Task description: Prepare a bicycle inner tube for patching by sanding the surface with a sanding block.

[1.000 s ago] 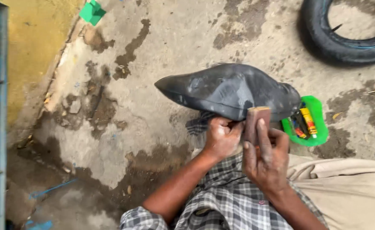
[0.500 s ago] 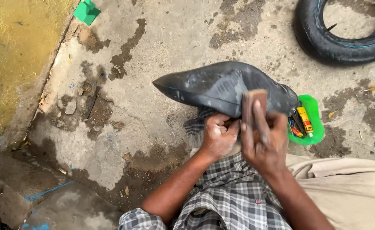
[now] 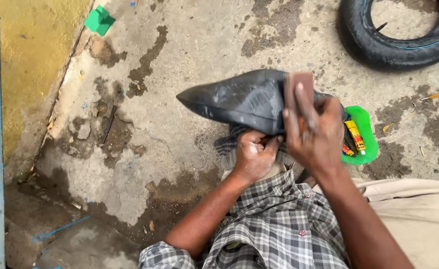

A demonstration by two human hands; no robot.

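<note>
Rubbing step, by my judgement: left hand fisted on black rubber tube, right hand pressing brown block onto it; next needs firm support.

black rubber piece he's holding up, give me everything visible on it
The rubber piece is a dark grey-black sheet, folded or draped so it tapers to a point on the left, likely inner tube. Its surface looks dull, with pale scuffed and dusty patches. It is held off the concrete floor. The left hand grips its lower edge from below; the right hand presses a small brownish block against its right part. Its right end is hidden behind that hand.
</note>
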